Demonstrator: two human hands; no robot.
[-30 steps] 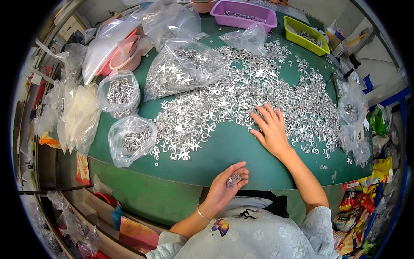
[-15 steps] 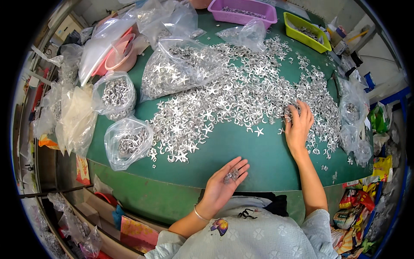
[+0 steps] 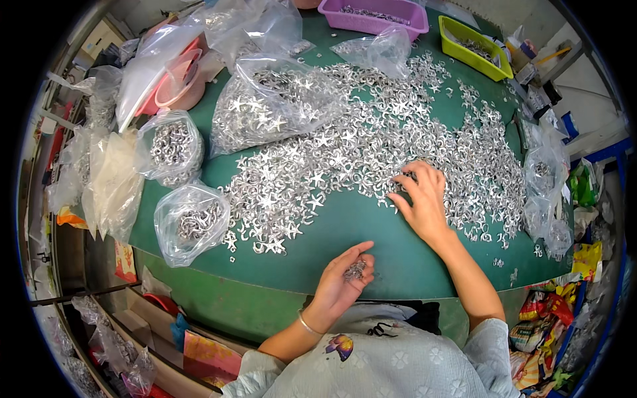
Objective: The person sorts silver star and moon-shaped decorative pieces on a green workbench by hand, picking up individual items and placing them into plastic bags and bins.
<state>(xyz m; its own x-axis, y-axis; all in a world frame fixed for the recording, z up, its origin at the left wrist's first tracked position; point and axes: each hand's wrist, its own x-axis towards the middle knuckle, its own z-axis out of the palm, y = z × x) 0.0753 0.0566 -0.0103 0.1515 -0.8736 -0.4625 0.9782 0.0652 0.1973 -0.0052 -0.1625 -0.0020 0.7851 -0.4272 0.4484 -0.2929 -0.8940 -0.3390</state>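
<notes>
Small silvery metal pieces lie spread in a broad pile [image 3: 371, 149], many of them curved or ring-like, with star-shaped ones among them. At the pile's near edge, right of centre, my right hand [image 3: 424, 202] touches the pieces with bent fingers, thumb and forefinger apart; nothing shows between them. My left hand [image 3: 342, 282], palm up and cupped near the front edge, holds several small metal pieces [image 3: 355, 269]. Left of the pile stand two clear bags of curved metal pieces, a nearer bag [image 3: 192, 222] and a farther bag [image 3: 170, 147]. A larger clear bag [image 3: 275, 103] containing star pieces rests against the pile.
The green table [image 3: 332, 225] carries a purple basin [image 3: 375, 23] and a yellow-green basin [image 3: 476, 50] at the back. Pink basins [image 3: 182, 89] stand at the far left. More plastic bags [image 3: 547, 179] line the right edge; cardboard boxes [image 3: 149, 325] sit below the left side.
My right hand has moved left along the pile's near edge. The fingers of my left hand have curled more around the metal pieces in its palm.
</notes>
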